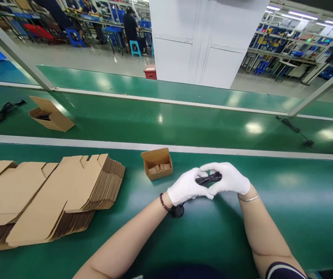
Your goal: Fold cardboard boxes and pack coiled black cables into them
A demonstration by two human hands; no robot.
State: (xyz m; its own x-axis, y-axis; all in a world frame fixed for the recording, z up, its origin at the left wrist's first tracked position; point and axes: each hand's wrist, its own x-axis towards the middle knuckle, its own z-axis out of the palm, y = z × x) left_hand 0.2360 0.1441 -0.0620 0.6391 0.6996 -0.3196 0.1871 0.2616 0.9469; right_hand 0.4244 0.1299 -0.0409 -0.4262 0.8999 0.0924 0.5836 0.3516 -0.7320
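Both hands wear white gloves and meet over the green bench. My left hand (187,188) and my right hand (227,179) are closed together on a coiled black cable (210,179). The cable's round black end piece (178,211) hangs down by my left wrist and rests on the bench. A small open cardboard box (157,164) stands just left of my hands, its flap up.
A stack of flat folded cardboard blanks (53,197) lies at the left. On the green conveyor belt (160,120) behind are an open box (50,114), a black cable (0,113) at far left and another cable (296,131) at right. People work far behind.
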